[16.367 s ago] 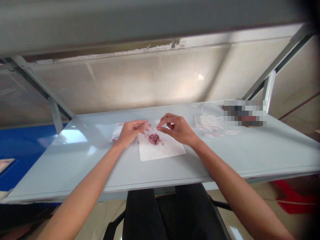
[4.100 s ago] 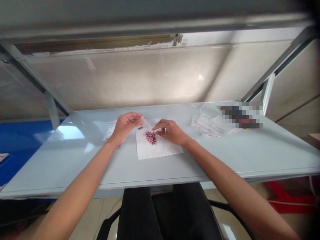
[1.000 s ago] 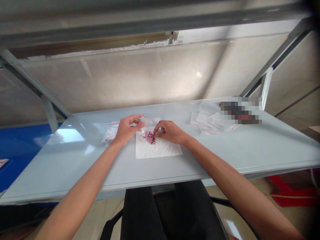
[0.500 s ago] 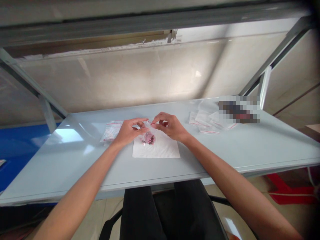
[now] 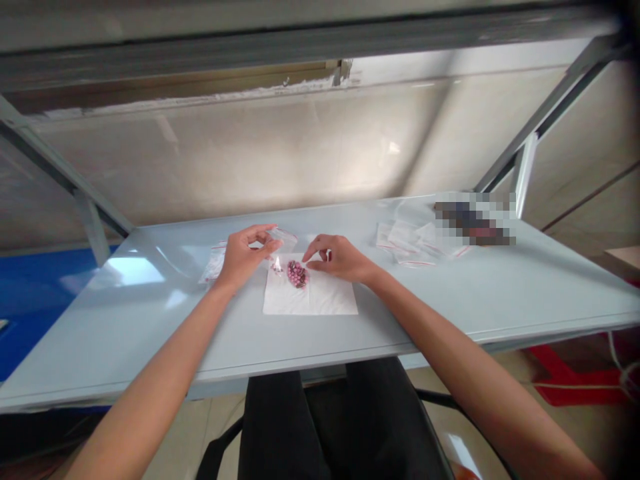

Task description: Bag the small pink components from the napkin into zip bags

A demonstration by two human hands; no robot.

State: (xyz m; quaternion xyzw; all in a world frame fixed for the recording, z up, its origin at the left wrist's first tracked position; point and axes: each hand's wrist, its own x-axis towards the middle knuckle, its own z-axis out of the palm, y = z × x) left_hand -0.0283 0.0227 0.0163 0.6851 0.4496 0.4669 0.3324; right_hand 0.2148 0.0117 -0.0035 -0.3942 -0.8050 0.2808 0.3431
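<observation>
A small heap of pink beads (image 5: 297, 273) lies on a white sheet (image 5: 320, 301) in the middle of the pale table (image 5: 450, 300). My left hand (image 5: 243, 253) is closed on a small clear zip bag (image 5: 281, 239), held just above the sheet's left corner. My right hand (image 5: 336, 257) rests beside the heap on its right, thumb and forefinger pinched together at the beads; whether a bead is between them is too small to tell.
More clear bags with red strips lie behind my left hand (image 5: 216, 260) and in a loose pile at the back right (image 5: 415, 237), next to a blurred dark object (image 5: 473, 219). Slanted metal frame legs (image 5: 523, 180) stand behind the table. A red object (image 5: 575, 373) sits on the floor.
Half a second ago both hands pinched the bag above the beads. Now my right hand has dropped to the heap and my left holds the bag alone, slightly further left.
</observation>
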